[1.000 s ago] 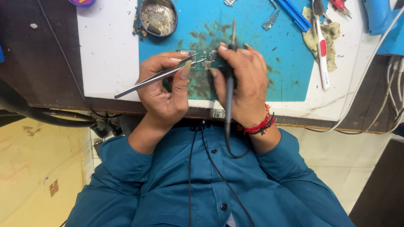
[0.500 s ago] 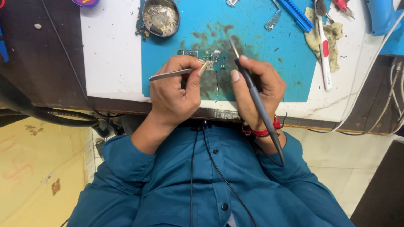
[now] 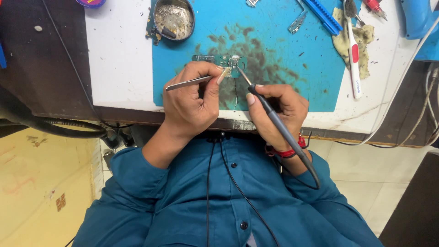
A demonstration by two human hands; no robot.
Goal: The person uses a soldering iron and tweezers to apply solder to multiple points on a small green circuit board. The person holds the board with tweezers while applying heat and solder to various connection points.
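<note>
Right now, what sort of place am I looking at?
Probably an electronics repair bench: a soldering iron in the right hand, tweezers in the left hand, and a small circuit board on a stained blue work mat.

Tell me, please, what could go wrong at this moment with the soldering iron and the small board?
1. The soldering iron tip meets the small green circuit board close to the left hand fingers, so a burn seems possible.
2. Only the tweezers steady the board; it could slide on the blue mat.
3. The iron's cord crosses the shirt and may tug the right hand.
</note>
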